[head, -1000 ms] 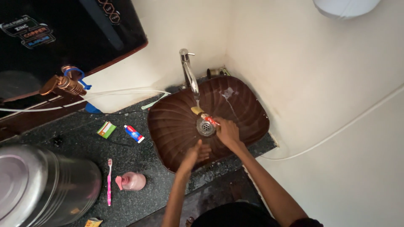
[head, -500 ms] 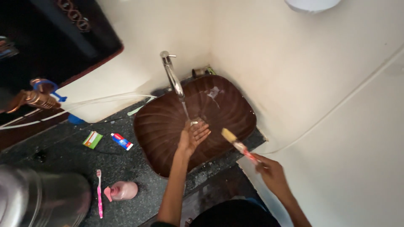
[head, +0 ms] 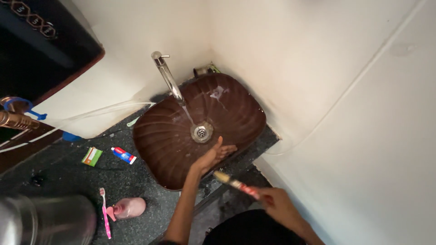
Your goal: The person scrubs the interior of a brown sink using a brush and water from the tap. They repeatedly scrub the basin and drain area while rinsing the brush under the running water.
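Right hand [head: 278, 205], low in frame, is closed round the handle of a brush [head: 235, 183]. The brush has a red/white handle w/ a yellowish head, tilted up-left; the head hangs over the counter edge just below the basin [head: 159, 136], apart from the left hand. Fingers blurred, so exact grip is hard to read. Left hand [head: 213, 154] is open, palm up, fingers spread a bit, over the near part of the basin just right of the drain [head: 200, 132]; it holds nothing. Can't tell if it touches the bowl. Brush head sits just below and right of that hand.

Basin is dark brown, ribbed, oval, w/ a thin stream of water from the chrome tap [head: 167, 77] running to the drain. Wet patch near the far rim.

On the dark speckled counter [head: 63, 168], left of the basin: a small tube [head: 123, 155], white/red/blue, lying flat; beside it a small green packet [head: 92, 156] w/ an orange stripe. Nearer, a pink toothbrush [head: 105, 213] and a pink bottle [head: 127, 208] on its side. Steel drum [head: 45, 222] cut off at bottom-left.

Far left, a black appliance [head: 41, 45] cut off by the frame, w/ a copper spout [head: 16, 120] and a blue ring; small marks on its top edge too small to read. Small object behind the basin in the corner, unclear.
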